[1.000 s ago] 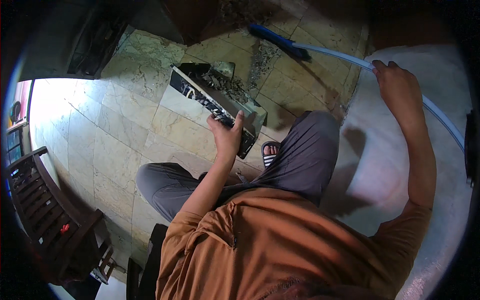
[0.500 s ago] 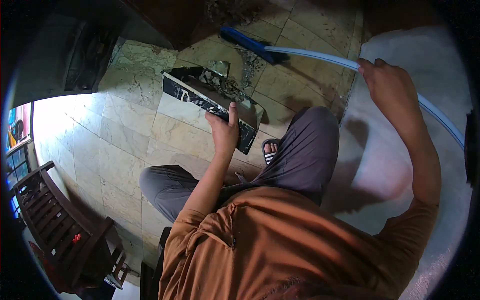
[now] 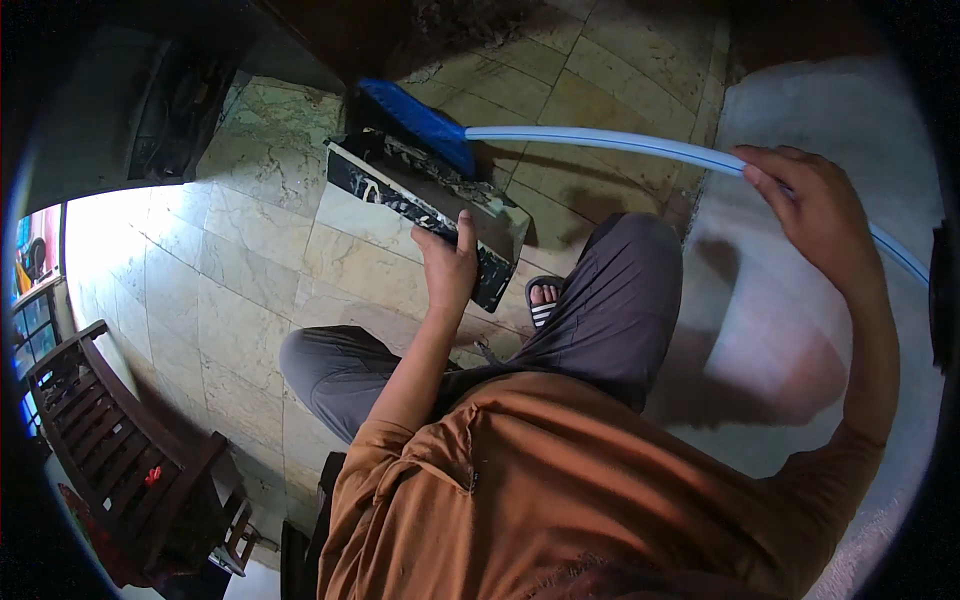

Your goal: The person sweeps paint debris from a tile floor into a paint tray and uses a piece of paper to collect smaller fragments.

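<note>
The left hand (image 3: pixel 447 262) grips the near edge of a black rectangular dustpan (image 3: pixel 425 205) on the marble-tiled floor (image 3: pixel 250 250), while the right hand (image 3: pixel 815 215) clasps the pale-blue broom handle (image 3: pixel 600 142), its blue brush head (image 3: pixel 415 120) resting at the dustpan's far edge.

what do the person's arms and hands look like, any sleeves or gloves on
Both arms are bare from the upper arm down. The orange-brown shirt has short sleeves, and its left sleeve ends above the elbow. The left hand and the right hand wear no gloves. No watch, ring or band shows on either wrist, and there are no cables or markings.
</note>
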### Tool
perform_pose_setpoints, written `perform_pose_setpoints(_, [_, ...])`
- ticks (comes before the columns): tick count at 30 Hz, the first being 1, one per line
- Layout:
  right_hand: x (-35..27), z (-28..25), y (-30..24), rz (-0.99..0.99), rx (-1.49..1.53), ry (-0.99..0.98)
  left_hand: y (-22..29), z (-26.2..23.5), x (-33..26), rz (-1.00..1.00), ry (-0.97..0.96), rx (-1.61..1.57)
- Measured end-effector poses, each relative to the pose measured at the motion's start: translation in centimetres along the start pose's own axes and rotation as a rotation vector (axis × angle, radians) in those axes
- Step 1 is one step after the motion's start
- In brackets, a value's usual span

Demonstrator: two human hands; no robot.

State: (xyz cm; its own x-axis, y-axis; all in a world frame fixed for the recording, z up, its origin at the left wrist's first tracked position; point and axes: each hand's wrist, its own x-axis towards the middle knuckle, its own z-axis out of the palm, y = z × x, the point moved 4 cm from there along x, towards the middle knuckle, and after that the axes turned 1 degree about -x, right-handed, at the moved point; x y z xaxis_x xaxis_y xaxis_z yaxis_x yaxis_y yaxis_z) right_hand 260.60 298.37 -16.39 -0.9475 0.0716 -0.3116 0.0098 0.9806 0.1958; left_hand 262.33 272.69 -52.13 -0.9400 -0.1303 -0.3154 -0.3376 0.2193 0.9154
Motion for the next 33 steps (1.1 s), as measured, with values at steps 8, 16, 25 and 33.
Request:
perform_pose_setpoints(8, [1.7, 0.4, 4.1, 0.040, -0.140, 0.166, -1.8, 0.6, 0.8, -0.002, 0.008, -0.013])
perform_pose_setpoints(16, [4.8, 7.0, -1.6, -0.068, -0.123, 0.063, -3.5, 1.1, 1.4, -0.043, -0.025, 0.034])
perform_pose_setpoints(25, [1.8, 6.4, -2.4, -0.078, -0.007, 0.071, -9.2, 0.3, 1.7, -0.055, -0.013, -0.139])
perform_pose_setpoints(33, [1.2, 8.2, -2.2, -0.063, 0.002, 0.129, -17.1, -2.9, 1.5, -0.316, -0.090, -0.370])
